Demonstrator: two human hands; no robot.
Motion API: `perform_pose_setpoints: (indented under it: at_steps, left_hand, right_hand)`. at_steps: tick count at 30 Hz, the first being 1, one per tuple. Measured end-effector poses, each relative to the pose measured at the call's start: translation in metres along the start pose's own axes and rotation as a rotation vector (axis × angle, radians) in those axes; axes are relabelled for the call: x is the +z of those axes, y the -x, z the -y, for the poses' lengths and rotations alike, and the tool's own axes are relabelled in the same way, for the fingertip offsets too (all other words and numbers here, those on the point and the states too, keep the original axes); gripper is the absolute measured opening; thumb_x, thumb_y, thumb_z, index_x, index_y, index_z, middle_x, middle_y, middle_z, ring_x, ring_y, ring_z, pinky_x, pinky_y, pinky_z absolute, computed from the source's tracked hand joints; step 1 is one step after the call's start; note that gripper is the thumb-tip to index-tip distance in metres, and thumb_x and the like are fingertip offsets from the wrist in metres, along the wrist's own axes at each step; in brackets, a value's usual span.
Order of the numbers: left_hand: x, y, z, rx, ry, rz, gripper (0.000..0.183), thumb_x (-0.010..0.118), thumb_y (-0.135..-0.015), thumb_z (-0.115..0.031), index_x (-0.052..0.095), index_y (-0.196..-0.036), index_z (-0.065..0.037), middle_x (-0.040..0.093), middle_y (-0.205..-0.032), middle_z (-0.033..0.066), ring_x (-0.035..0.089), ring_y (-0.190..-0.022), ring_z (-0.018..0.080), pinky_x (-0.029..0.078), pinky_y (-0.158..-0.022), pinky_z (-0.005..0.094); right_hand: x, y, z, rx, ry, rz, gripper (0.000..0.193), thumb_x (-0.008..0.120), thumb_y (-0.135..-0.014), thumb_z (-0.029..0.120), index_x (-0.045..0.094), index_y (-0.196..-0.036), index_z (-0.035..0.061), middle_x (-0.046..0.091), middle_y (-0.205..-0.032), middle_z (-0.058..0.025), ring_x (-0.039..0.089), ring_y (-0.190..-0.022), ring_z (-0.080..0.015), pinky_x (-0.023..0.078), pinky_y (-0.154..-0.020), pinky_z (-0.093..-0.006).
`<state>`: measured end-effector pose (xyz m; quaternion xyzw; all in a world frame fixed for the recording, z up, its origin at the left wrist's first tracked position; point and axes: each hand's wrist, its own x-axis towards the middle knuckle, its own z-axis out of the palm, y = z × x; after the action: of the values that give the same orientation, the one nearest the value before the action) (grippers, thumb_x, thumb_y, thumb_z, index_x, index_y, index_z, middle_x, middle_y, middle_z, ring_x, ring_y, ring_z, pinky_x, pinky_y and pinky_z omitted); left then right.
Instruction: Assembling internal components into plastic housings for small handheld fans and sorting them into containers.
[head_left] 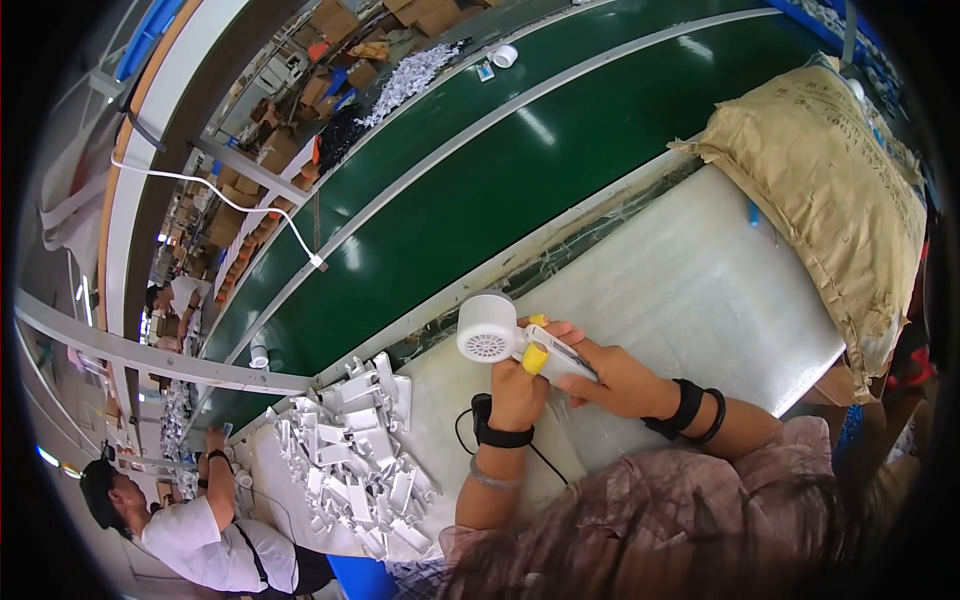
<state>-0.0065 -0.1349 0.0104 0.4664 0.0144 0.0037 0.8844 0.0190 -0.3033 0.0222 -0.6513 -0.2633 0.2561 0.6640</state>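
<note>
Left grip [518, 395] and right grip [618, 380] hold white fan [488, 327], which juts leftward beyond them.

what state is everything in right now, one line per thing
white handheld fan: grille showing, on or off unclear
left hand's grip: closed, below the fan's head
right hand's grip: closed, farther down the fan
white plastic pieces: heaped loose
green conveyor belt: motion unclear
tan sack: bulging, creased
white cable: hanging, connector end free
</note>
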Motion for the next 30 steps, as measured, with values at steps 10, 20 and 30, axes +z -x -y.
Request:
perform_pose_setpoints:
  at_steps: [10,20,30]
  left_hand:
    - [-0.004,-0.004,0.000,0.050,0.003,0.099,0.045,0.070,-0.083,-0.022,0.046,-0.116,-0.005,0.063,-0.106,0.0143,0.063,-0.099,0.0352,0.045,-0.096,0.0519]
    - [-0.006,-0.006,-0.001,0.048,0.015,0.211,0.053,0.073,-0.080,-0.025,0.044,-0.122,-0.009,0.059,-0.114,0.0155,0.059,-0.107,0.0322,0.049,-0.092,0.0458]
    - [0.016,0.009,-0.003,-0.097,-0.167,0.090,0.050,0.049,-0.094,-0.020,0.031,-0.138,-0.004,0.050,-0.130,0.0183,0.052,-0.118,0.0290,0.046,-0.096,0.0392]
  right_hand:
    - [0.006,0.001,-0.016,-0.187,0.388,-0.126,0.055,0.061,-0.089,0.023,0.037,-0.133,-0.0001,0.064,-0.089,-0.0189,0.066,-0.068,-0.0322,0.053,-0.062,-0.0374]
    - [0.002,0.000,-0.008,-0.299,0.427,-0.149,0.048,0.062,-0.089,0.024,0.043,-0.125,-0.0005,0.062,-0.099,-0.0217,0.065,-0.079,-0.0349,0.052,-0.067,-0.0384]
    - [0.006,-0.001,-0.031,0.251,-0.859,0.272,0.042,0.042,-0.099,0.031,0.042,-0.130,0.0036,0.058,-0.106,-0.0102,0.063,-0.077,-0.0237,0.055,-0.070,-0.0364]
